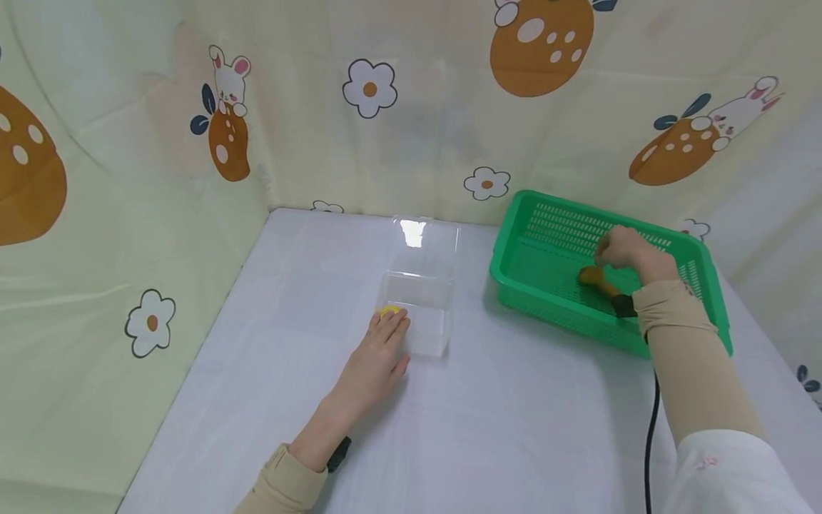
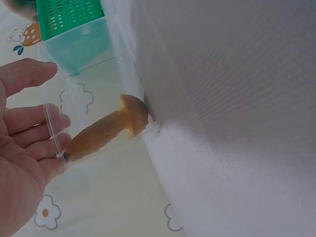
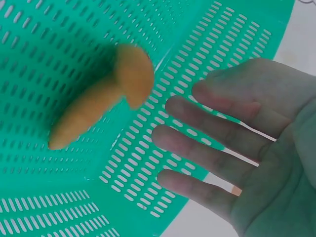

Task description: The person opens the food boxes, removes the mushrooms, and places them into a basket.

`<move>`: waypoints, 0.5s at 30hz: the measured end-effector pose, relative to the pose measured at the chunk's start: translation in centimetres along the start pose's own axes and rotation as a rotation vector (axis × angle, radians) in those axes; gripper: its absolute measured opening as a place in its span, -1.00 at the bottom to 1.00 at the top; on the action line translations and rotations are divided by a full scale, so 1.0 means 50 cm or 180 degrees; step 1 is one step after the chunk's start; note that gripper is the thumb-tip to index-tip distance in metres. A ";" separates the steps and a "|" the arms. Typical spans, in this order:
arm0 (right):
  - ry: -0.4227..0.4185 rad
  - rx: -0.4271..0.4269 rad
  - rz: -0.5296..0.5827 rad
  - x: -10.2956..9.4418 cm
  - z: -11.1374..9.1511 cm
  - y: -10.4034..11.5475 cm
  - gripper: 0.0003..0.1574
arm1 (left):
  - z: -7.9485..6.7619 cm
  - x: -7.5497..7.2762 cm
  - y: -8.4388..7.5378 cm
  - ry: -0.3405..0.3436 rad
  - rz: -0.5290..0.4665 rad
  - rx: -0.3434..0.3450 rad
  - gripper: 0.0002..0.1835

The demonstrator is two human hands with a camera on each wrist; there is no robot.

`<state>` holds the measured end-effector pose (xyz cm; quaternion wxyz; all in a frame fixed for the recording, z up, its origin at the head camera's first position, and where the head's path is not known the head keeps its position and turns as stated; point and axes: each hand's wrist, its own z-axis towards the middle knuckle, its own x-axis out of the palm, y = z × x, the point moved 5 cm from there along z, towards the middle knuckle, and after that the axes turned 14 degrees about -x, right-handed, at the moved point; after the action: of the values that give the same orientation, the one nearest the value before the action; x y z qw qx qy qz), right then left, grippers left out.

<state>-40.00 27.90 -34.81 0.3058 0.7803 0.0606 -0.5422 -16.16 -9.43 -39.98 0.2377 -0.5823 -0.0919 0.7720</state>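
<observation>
A brown mushroom (image 2: 106,129) with a rounded cap shows through the wall of a clear plastic box (image 1: 427,328). My left hand (image 1: 375,357) rests at the box's left side, its fingers (image 2: 34,133) extended over the rim close to the stem's end. In the head view those fingers cover most of that mushroom, leaving a small yellow patch. Another mushroom (image 3: 94,101), orange-brown, lies on the floor of a green perforated basket (image 1: 542,268). Over this basket is my right hand (image 1: 629,251), its spread fingers apart from the mushroom and holding nothing.
The box's transparent lid (image 1: 424,246) is folded back behind it on the white tabletop (image 1: 501,421). A patterned curtain (image 1: 424,150) stands along the back and left of the table. A black cable (image 1: 651,435) hangs by the right sleeve.
</observation>
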 end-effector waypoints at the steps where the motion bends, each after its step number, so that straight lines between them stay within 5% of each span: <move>1: -0.0010 -0.0001 -0.0026 -0.003 0.000 0.002 -0.67 | 0.000 -0.001 -0.001 0.0000 0.0002 0.0001 -0.39; 15: -0.0300 -0.0235 -0.0330 -0.039 -0.010 0.054 -0.71 | 0.000 -0.003 -0.006 0.0038 0.0109 0.0023 -0.39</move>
<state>-39.24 26.47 -31.88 0.3083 0.7379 0.1063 -0.5908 -16.04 -9.25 -39.75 0.2271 -0.5875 -0.0777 0.7728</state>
